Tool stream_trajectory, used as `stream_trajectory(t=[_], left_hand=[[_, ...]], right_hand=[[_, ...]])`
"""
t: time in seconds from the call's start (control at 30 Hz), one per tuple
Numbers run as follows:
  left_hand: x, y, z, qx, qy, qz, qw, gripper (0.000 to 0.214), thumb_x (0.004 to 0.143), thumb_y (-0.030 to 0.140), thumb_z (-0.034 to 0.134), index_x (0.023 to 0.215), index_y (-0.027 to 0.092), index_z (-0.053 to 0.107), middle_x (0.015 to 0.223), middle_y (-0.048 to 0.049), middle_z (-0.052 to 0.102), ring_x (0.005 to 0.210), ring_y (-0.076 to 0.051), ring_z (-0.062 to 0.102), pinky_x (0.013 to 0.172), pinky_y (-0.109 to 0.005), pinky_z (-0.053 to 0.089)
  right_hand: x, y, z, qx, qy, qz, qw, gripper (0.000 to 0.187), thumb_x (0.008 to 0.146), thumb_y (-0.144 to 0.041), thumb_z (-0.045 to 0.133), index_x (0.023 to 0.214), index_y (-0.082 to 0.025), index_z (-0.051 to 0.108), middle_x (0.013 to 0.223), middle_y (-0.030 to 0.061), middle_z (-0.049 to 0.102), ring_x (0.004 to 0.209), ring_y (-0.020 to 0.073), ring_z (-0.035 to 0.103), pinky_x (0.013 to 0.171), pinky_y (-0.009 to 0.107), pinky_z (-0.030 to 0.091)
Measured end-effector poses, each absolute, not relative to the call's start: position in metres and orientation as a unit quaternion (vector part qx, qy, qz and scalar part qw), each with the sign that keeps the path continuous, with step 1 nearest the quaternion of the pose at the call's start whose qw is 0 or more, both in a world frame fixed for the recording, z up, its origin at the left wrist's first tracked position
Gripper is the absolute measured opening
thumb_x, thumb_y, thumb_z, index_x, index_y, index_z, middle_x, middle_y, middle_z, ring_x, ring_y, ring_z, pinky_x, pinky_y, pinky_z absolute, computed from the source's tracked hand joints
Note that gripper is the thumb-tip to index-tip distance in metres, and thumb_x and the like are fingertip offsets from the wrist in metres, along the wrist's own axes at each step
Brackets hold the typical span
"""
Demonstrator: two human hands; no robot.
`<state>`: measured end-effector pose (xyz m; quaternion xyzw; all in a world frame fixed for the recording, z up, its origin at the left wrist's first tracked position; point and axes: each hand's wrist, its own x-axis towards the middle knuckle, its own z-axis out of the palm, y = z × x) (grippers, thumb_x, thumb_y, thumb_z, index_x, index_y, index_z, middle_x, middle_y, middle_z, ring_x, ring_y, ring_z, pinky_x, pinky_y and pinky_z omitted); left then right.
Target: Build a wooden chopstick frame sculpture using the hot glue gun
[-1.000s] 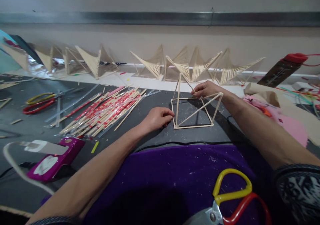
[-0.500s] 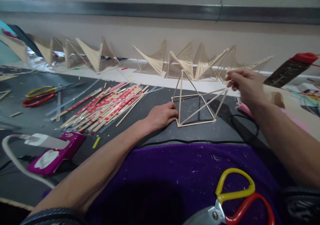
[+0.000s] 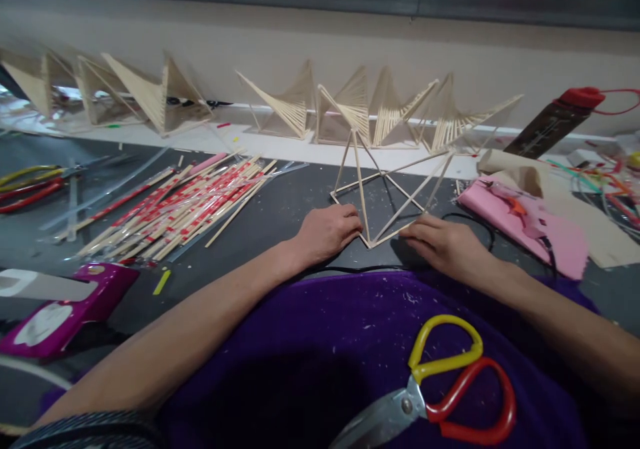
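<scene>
A frame of thin wooden sticks [image 3: 359,182] stands on the dark table, with two raised peaks over a flat four-sided base. My left hand [image 3: 330,230] is closed on the base's left side, close to the near corner. My right hand [image 3: 443,241] has its fingertips pinched on the base at the right, by the near-right stick. On the purple cloth [image 3: 300,329] in front of me lie scissors [image 3: 427,396] with one yellow and one red handle.
Bundled sticks in red-marked plastic [image 3: 185,206] lie left of the frame. Finished-looking stick models [image 3: 285,106] line the wall. A dark bottle with a red cap [image 3: 550,126], pink sheet [image 3: 530,226] and black cable [image 3: 470,219] are at right; a magenta power strip [image 3: 75,316] is at left.
My right hand has come down from the frame's raised right peak to its base. The stick frame has turned slightly, while my left hand keeps its hold. The view has shifted right.
</scene>
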<state>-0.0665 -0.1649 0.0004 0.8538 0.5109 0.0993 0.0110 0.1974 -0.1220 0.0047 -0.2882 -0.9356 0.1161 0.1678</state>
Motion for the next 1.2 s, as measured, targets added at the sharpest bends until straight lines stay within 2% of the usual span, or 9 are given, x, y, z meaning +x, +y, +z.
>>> stream_trajectory(t=[0.13,0.33,0.53,0.63,0.73,0.87,0.93,1.03,1.2], left_hand=[[-0.062,-0.163,-0.003,0.856,0.506,0.102,0.0,0.03,0.097,0.035,0.042,0.097,0.022,0.069,0.103,-0.0052,0.065,0.095,-0.018,0.059,0.061,-0.025,0.037],[-0.053,-0.157,-0.004,0.851,0.514,0.099,-0.029,0.031,0.097,0.034,0.041,0.093,0.019,0.068,0.098,-0.0071,0.064,0.088,-0.018,0.059,0.057,-0.025,0.035],[-0.039,-0.153,-0.004,0.86,0.5,0.105,-0.006,0.03,0.097,0.032,0.042,0.092,0.018,0.068,0.096,-0.0079,0.064,0.088,-0.019,0.059,0.061,-0.026,0.039],[-0.035,-0.149,0.001,0.85,0.506,0.129,0.066,0.02,0.091,0.029,0.052,0.091,0.018,0.068,0.096,-0.0076,0.065,0.089,-0.02,0.06,0.067,-0.028,0.043],[-0.034,-0.144,0.007,0.793,0.548,0.188,0.191,0.01,0.081,0.023,0.065,0.088,0.016,0.068,0.088,-0.0057,0.067,0.079,-0.018,0.061,0.068,-0.028,0.045],[-0.03,-0.14,0.009,0.664,0.568,0.278,0.398,0.017,0.077,0.018,0.067,0.094,0.014,0.068,0.069,-0.0034,0.065,0.058,-0.012,0.057,0.051,-0.023,0.043],[-0.026,-0.14,0.008,0.611,0.554,0.303,0.477,0.019,0.079,0.016,0.064,0.097,0.013,0.067,0.063,-0.0028,0.063,0.051,-0.011,0.055,0.044,-0.021,0.041],[-0.021,-0.141,0.006,0.572,0.546,0.326,0.518,0.012,0.081,0.014,0.061,0.091,0.012,0.068,0.06,-0.0029,0.062,0.05,-0.01,0.055,0.041,-0.019,0.042],[-0.018,-0.143,0.004,0.548,0.534,0.361,0.533,0.006,0.082,0.014,0.061,0.087,0.012,0.065,0.066,-0.004,0.063,0.058,-0.011,0.062,0.043,-0.017,0.045]], right_hand=[[0.186,-0.109,-0.01,-0.293,-0.944,0.035,0.149,0.026,0.093,-0.025,0.047,0.103,-0.026,0.071,0.099,0.0069,0.068,0.078,0.0154,0.064,0.061,0.024,0.045],[0.186,-0.1,-0.013,-0.291,-0.947,-0.071,0.113,0.028,0.096,-0.023,0.043,0.104,-0.023,0.07,0.106,0.0068,0.067,0.074,0.0138,0.061,0.059,0.024,0.039],[0.2,-0.093,-0.015,-0.295,-0.945,-0.074,0.117,0.028,0.096,-0.023,0.042,0.101,-0.023,0.07,0.106,0.0066,0.067,0.08,0.0144,0.061,0.062,0.023,0.039],[0.206,-0.091,-0.013,-0.287,-0.949,-0.029,0.13,0.027,0.095,-0.024,0.043,0.102,-0.022,0.069,0.108,0.0076,0.066,0.084,0.0159,0.062,0.067,0.025,0.043],[0.206,-0.093,-0.01,-0.283,-0.941,0.069,0.175,0.022,0.09,-0.023,0.051,0.104,-0.021,0.068,0.107,0.0084,0.065,0.087,0.0171,0.062,0.071,0.027,0.046],[0.199,-0.099,-0.006,-0.315,-0.894,0.228,0.224,0.017,0.083,-0.027,0.061,0.097,-0.021,0.069,0.096,0.0052,0.064,0.074,0.0146,0.06,0.067,0.027,0.047],[0.196,-0.099,-0.006,-0.329,-0.869,0.283,0.237,0.015,0.082,-0.029,0.063,0.093,-0.022,0.07,0.089,0.0039,0.064,0.074,0.0151,0.06,0.068,0.028,0.047],[0.193,-0.098,-0.01,-0.336,-0.851,0.315,0.252,0.014,0.083,-0.032,0.064,0.088,-0.021,0.071,0.083,0.0035,0.064,0.079,0.0166,0.059,0.073,0.029,0.045],[0.191,-0.097,-0.014,-0.333,-0.848,0.315,0.267,0.011,0.083,-0.028,0.063,0.081,-0.02,0.071,0.081,0.0027,0.063,0.076,0.0145,0.058,0.071,0.028,0.044]])
